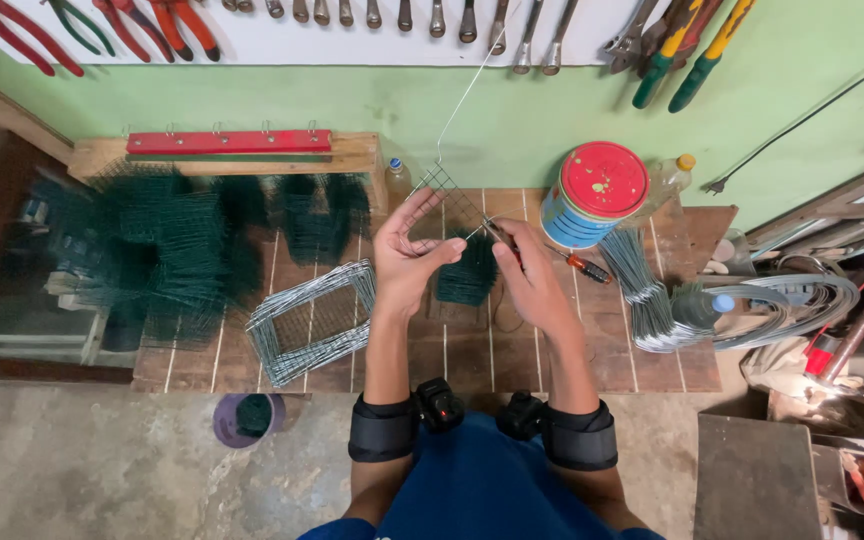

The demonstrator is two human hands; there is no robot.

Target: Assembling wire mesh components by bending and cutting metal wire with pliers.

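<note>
Small wire mesh piece (449, 203) with long wire stem, held above the tabletop's (592, 350) far middle. Left hand (407, 262) pinches its lower edge to steady it; right hand (532, 275) closes on pliers (500, 238) biting the mesh. Green mesh stack (468, 275) directly below.

Just one view here, a head-worn cam looking pretty much straight down over the person's forearms at a wooden workbench (652, 360). It faces a green wall (512, 120) hung with tools along the top edge. Fairly close, though wide enough to catch floor and clutter either side.
</note>
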